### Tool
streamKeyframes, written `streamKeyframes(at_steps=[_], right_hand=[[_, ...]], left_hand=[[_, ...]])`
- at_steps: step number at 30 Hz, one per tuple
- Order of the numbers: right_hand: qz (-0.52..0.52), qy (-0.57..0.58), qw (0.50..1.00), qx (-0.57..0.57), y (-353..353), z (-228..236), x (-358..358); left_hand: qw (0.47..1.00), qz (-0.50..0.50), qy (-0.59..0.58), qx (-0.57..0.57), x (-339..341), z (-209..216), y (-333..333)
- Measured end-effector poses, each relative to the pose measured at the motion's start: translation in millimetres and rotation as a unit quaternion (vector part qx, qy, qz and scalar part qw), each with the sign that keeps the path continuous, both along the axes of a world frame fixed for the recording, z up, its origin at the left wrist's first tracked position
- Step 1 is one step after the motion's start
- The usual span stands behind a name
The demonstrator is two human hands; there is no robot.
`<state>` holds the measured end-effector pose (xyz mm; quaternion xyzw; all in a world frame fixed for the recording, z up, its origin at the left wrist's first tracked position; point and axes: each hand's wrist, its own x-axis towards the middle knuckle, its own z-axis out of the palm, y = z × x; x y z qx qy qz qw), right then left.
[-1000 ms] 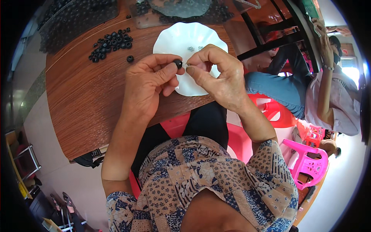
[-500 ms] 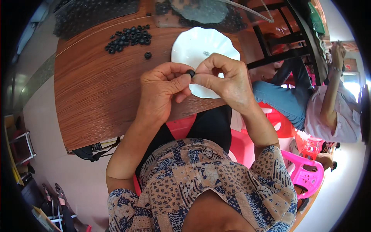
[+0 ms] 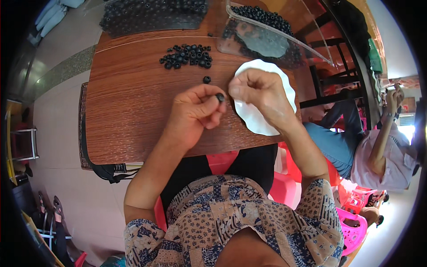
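Note:
Between the thumb and fingers of my left hand (image 3: 198,109) is a small round black piece (image 3: 220,97), held above the table's near part. My right hand (image 3: 262,93) is just right of it, over the left side of a white scalloped plate (image 3: 287,89). Its thumb and forefinger are pinched together; anything between them is too small to make out. One loose black piece with a hole (image 3: 207,79) lies on the wood just beyond my left hand. Farther off is a loose pile of similar black pieces (image 3: 189,56).
The brown wooden table (image 3: 129,115) carries a clear bin (image 3: 153,20) of black pieces at the far left. Another clear container (image 3: 275,33) with black pieces stands behind the plate. A seated person in jeans (image 3: 331,142) is at the right, near pink plastic chairs (image 3: 353,229).
My hands have come apart: the right has drawn away from the black piece, which stays in my left fingers. The whole view has shifted, so the table sits lower and farther right.

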<state>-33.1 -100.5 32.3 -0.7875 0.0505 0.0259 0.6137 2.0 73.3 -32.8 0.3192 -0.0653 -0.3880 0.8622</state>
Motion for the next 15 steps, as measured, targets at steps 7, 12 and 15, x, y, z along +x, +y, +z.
streamKeyframes(at_steps=[7,12,15], right_hand=[[0.061,-0.267,0.884,-0.379,26,-34,71],[0.073,-0.28,0.814,-0.504,37,-50,92],[0.072,-0.304,0.785,-0.536,40,-57,95]], left_hand=[[0.994,0.101,0.007,-0.034,20,-1,39],[0.991,0.126,0.032,-0.045,23,-5,43],[0.99,0.133,0.032,-0.037,22,-6,44]])
